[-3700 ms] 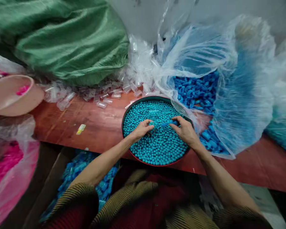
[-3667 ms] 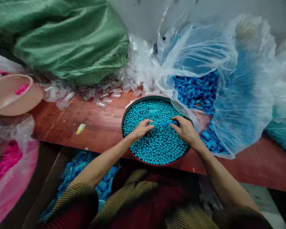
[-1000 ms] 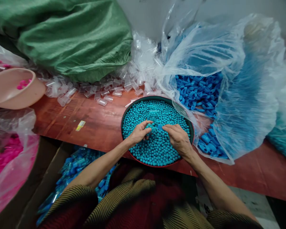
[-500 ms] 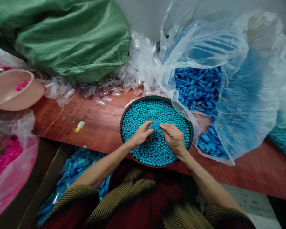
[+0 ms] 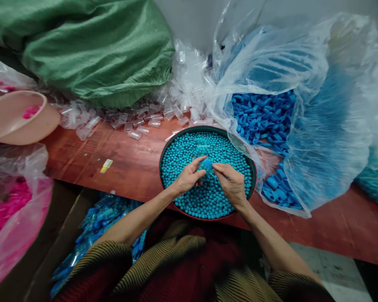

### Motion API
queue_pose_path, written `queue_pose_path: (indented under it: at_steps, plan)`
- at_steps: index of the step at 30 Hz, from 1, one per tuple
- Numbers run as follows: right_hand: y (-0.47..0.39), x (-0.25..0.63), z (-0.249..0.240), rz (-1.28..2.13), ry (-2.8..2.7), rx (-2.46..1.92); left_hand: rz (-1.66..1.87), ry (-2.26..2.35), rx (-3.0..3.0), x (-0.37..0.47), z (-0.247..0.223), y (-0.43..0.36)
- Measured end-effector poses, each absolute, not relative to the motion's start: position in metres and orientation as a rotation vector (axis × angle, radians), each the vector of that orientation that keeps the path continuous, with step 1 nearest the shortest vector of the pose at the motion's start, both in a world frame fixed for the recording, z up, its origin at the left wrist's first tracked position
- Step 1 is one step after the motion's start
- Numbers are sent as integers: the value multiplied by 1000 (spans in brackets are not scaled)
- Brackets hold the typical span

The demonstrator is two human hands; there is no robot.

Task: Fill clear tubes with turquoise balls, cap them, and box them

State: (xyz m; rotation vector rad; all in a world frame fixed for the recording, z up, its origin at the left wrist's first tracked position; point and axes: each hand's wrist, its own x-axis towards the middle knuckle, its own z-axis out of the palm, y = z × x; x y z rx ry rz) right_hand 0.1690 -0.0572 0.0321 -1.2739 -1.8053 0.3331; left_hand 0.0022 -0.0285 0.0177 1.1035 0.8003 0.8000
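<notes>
A round tray point(image 5: 162, 152) full of small turquoise balls point(image 5: 208, 201) sits on the red-brown table. Both hands meet over its middle. My left hand point(image 5: 188, 178) and my right hand point(image 5: 231, 184) pinch one small blue cap piece point(image 5: 207, 164) between their fingertips, just above the balls. A clear plastic tube point(image 5: 202, 149) lies on the balls beyond the fingers.
A clear bag of blue caps point(image 5: 261, 113) spills open at the right. Loose clear tubes point(image 5: 138, 121) lie along the back, under a green sack point(image 5: 91, 50). A beige bowl point(image 5: 6, 121) and a pink-filled bag point(image 5: 9, 209) are at left. A box of blue pieces point(image 5: 97, 222) sits below the table edge.
My right hand has moved left from the tray's right side to meet the left hand. The blue piece now sits between both hands' fingertips.
</notes>
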Motion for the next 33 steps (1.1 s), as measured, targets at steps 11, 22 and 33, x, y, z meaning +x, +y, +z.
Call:
queue_pose_path:
  at_steps: [11,22,33]
  plan:
    - [-51,183,36,543,-2030,-1126,816,819,995,5,13,-36]
    - [-38,177,38,1231,-1424,-1310,685,738,1174,-8,16,-33]
    - [-70,155,24,445,-2161,-1310,890,858,1361,-3,14,-45]
